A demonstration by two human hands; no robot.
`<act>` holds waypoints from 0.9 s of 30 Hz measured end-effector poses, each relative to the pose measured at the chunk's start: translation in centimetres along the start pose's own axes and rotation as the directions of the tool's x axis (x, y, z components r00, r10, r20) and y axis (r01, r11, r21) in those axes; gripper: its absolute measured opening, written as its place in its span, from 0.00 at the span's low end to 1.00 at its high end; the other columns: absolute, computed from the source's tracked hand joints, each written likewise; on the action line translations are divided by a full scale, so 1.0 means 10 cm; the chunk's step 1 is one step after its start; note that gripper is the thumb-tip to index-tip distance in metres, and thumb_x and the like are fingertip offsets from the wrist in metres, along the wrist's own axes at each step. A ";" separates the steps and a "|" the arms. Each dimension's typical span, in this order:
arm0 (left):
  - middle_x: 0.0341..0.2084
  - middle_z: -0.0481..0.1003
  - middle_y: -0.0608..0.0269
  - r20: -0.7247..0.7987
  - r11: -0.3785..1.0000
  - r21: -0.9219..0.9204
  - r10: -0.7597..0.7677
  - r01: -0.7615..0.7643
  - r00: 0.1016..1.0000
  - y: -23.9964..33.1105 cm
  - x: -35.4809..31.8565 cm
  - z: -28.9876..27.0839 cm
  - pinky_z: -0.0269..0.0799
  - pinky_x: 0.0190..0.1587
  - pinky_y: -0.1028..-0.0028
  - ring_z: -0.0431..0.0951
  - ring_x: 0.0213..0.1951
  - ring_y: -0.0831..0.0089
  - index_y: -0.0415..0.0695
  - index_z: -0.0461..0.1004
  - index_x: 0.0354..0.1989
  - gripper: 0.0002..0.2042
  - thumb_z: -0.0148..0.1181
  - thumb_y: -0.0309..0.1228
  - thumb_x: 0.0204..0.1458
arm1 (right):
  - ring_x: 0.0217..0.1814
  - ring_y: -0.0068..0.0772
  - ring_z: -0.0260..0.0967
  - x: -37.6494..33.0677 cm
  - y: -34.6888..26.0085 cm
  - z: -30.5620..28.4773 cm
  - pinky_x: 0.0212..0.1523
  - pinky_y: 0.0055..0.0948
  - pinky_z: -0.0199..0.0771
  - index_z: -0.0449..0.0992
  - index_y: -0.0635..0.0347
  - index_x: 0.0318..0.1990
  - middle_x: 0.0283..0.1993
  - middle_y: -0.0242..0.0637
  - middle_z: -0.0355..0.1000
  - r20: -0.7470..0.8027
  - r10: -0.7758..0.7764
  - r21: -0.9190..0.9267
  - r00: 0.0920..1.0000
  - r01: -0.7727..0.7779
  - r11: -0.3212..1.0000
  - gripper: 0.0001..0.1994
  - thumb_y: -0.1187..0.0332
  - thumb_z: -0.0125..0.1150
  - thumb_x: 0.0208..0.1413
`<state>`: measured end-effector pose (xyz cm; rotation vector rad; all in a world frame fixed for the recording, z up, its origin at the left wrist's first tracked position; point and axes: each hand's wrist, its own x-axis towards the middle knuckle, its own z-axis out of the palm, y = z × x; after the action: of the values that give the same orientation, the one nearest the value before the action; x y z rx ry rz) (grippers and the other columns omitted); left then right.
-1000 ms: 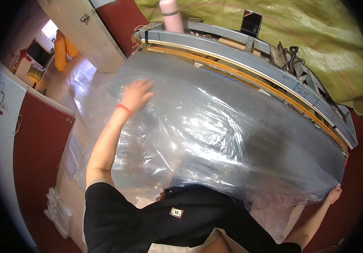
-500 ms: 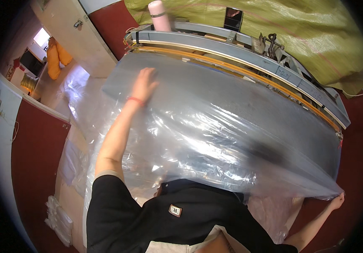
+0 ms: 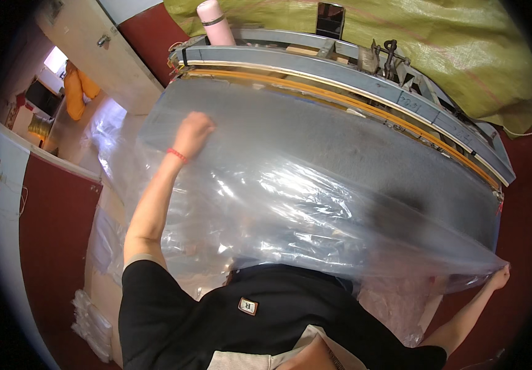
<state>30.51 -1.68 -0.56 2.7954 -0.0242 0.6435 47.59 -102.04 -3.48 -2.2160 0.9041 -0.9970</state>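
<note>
Clear plastic film (image 3: 303,191) over grey tabletop (image 3: 365,139), long axis left to right, tapering to a near-right corner pinched in right hand (image 3: 499,277); left hand (image 3: 193,132) at its left part, fingers curled, grip can't be told. Pink bottle (image 3: 216,26) upright far left, contents hidden; open grey surface between film's slanting far edge and metal frame (image 3: 395,95).

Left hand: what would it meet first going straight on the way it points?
The left hand would probably meet the orange strip beyond the grey surface, unless it touches that surface first; its height is unclear.
</note>
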 end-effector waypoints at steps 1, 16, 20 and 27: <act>0.25 0.69 0.57 -0.045 0.998 0.069 0.010 -0.007 0.999 0.04 0.08 -0.02 0.64 0.36 0.68 0.68 0.33 0.59 0.39 0.69 0.24 0.03 0.54 0.24 0.41 | 0.38 0.33 0.67 0.01 -0.02 -0.07 0.41 0.30 0.65 0.72 0.65 0.38 0.37 0.41 0.72 0.032 0.048 0.057 0.998 -0.050 0.997 0.21 0.53 0.53 0.49; 0.14 0.59 0.74 -0.481 0.745 -0.425 -0.667 0.514 0.569 -1.74 0.85 0.70 0.55 0.22 0.80 0.57 0.19 0.83 0.42 0.65 0.20 0.13 0.44 0.36 0.52 | 0.31 0.34 0.65 -0.59 -1.40 1.92 0.36 0.31 0.64 0.69 0.63 0.29 0.28 0.41 0.69 -0.015 -0.294 0.308 0.956 0.284 0.908 0.10 0.65 0.51 0.50; 0.15 0.61 0.74 -0.481 0.736 -0.502 -0.674 0.454 0.561 -1.84 1.11 0.80 0.54 0.22 0.82 0.58 0.19 0.84 0.42 0.69 0.23 0.10 0.50 0.35 0.50 | 0.27 0.24 0.63 -0.56 -1.58 2.05 0.32 0.25 0.63 0.69 0.64 0.28 0.23 0.35 0.67 0.059 -0.256 0.400 0.965 0.212 0.891 0.10 0.65 0.53 0.50; 0.17 0.65 0.73 -0.506 0.758 -0.504 -0.648 0.415 0.569 -2.17 1.19 0.94 0.57 0.25 0.84 0.61 0.21 0.85 0.41 0.69 0.21 0.09 0.56 0.34 0.47 | 0.25 0.19 0.61 -0.56 -1.66 2.04 0.30 0.19 0.62 0.68 0.62 0.24 0.21 0.30 0.66 0.006 -0.130 0.457 0.991 0.113 0.882 0.08 0.69 0.61 0.44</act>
<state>46.92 17.27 -9.20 1.9217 0.7730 1.2635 66.82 -83.37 -6.13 -1.8941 0.4528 -1.0923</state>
